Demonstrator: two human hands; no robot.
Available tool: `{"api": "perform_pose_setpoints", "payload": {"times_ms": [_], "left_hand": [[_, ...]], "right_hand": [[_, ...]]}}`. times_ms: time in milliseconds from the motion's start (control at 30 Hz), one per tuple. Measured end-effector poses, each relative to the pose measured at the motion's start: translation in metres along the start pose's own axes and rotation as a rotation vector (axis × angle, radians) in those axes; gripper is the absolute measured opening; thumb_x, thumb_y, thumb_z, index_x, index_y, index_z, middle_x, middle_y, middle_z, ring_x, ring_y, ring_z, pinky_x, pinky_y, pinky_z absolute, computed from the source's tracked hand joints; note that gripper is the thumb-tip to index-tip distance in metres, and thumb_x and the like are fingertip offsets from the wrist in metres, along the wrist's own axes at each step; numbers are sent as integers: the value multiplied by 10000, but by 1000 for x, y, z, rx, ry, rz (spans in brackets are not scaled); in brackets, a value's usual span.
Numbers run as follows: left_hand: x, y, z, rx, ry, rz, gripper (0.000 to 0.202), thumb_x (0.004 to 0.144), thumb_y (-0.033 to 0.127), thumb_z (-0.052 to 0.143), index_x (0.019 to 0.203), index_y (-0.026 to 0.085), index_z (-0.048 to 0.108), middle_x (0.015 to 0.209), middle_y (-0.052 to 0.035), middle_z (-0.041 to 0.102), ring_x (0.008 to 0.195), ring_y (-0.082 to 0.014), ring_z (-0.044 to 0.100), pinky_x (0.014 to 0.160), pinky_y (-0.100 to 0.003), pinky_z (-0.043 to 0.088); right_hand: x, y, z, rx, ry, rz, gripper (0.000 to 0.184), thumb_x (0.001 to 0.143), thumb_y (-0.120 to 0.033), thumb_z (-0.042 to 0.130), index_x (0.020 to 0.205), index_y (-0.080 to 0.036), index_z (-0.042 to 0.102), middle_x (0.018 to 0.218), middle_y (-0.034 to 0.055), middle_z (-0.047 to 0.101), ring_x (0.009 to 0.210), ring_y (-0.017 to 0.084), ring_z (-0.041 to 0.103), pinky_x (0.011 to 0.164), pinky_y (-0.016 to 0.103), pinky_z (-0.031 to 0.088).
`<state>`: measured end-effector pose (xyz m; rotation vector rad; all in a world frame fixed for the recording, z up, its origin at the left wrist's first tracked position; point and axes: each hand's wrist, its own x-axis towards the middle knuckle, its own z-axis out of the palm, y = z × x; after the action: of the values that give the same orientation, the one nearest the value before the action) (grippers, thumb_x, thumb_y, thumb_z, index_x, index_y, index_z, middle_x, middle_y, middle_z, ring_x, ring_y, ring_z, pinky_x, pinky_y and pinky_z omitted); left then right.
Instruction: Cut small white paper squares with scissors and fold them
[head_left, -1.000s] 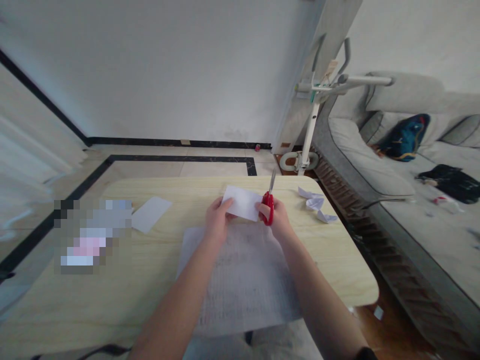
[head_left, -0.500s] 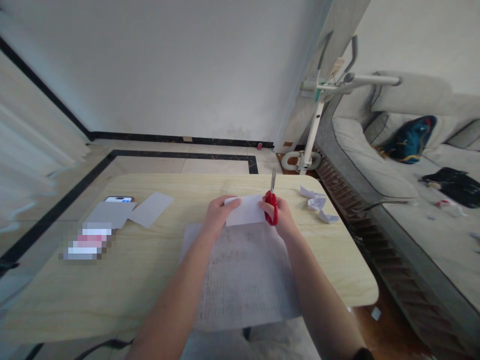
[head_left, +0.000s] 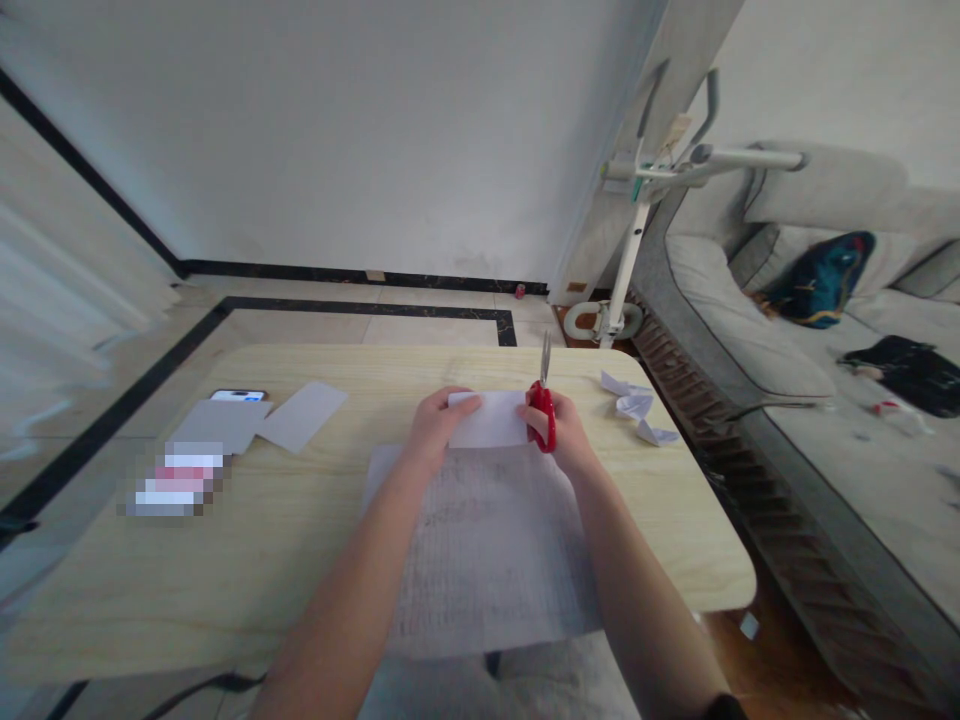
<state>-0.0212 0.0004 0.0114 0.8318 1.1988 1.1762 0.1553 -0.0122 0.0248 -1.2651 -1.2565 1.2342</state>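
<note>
A small white sheet of paper [head_left: 487,422] is held level between both hands above the far part of the table. My left hand [head_left: 441,420] is closed on its left edge, thumb on top. My right hand [head_left: 564,425] pinches the right edge and also carries red-handled scissors [head_left: 542,418], whose blades point away from me and look closed. Beneath my wrists lies a large thin printed sheet [head_left: 495,560], which hangs toward the table's near edge.
On the pale wooden table [head_left: 300,560], several folded white paper pieces [head_left: 634,406] lie right. White papers [head_left: 304,416], a phone [head_left: 238,396] and a blurred-out item [head_left: 178,480] lie left. A grey sofa [head_left: 795,370] and white exercise stand [head_left: 628,260] are beyond the right side.
The white paper has tilted slightly and its near edge sits a little higher in view. Both hands keep their hold, and the scissors have barely shifted.
</note>
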Motion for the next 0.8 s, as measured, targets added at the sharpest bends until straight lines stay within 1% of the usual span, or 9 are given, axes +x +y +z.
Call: {"api": "perform_pose_setpoints", "payload": {"times_ms": [100,200,300,367,433,500,567,667,800], "left_hand": [[-1,1,0,-11,21,-10,355,540,368,793,808,158,691,699,-30,662,639,-166,594,565,-256,438],[-1,1,-2,-26,-7,-2,321,559,360,785,794,159,696,701,-31,664,631,-160,593,564,-255,437],[0,1,-5,-26,-36,-17,330,568,366,781,809,153,707,709,-49,672,618,-162,589,557,-262,428],[0,3,-7,19,-64,11,328,579,373,773,813,150,719,740,-65,685,634,-166,588,572,-268,423],[-1,5,-7,114,-90,69,290,599,371,758,787,151,730,766,-77,694,661,-170,587,596,-271,416],[-3,7,-7,217,-104,105,235,620,363,740,733,157,732,749,-74,692,661,-171,579,597,-270,403],[-5,8,-6,286,-133,110,205,640,362,720,697,165,727,709,-64,679,633,-168,564,571,-267,386],[-8,8,-4,325,-182,102,198,665,366,692,688,171,721,678,-51,661,597,-159,544,539,-257,366],[-9,7,-2,310,-181,90,201,677,365,674,659,167,698,636,-41,627,558,-142,507,499,-240,337]], "right_hand": [[-1,0,-1,-9,-34,9,128,690,-254,602,670,-192,492,440,-68,461,402,94,440,384,200,304],[-2,-1,-1,-24,-66,2,124,700,-242,586,649,-191,486,447,-62,469,402,88,428,382,200,292],[-3,-3,-2,-50,-74,4,128,706,-251,582,645,-191,486,457,-59,474,399,86,419,380,204,283],[-3,-4,-3,-55,-83,8,125,704,-257,587,658,-191,491,460,-62,463,402,86,415,381,205,280],[-3,-4,-3,-45,-107,11,118,699,-261,593,685,-191,500,469,-68,447,408,89,415,386,206,281],[-3,-3,-4,-37,-131,11,123,697,-268,599,696,-192,502,481,-71,432,416,89,407,395,208,278],[-2,-1,-5,-20,-132,1,138,689,-272,609,685,-190,498,505,-68,427,437,85,397,414,211,274],[-1,1,-6,30,-110,-1,164,669,-280,632,680,-185,499,546,-64,431,470,82,386,443,214,273],[-1,1,-6,57,-115,36,180,663,-290,647,699,-185,505,551,-65,421,479,84,373,449,219,259]]}}
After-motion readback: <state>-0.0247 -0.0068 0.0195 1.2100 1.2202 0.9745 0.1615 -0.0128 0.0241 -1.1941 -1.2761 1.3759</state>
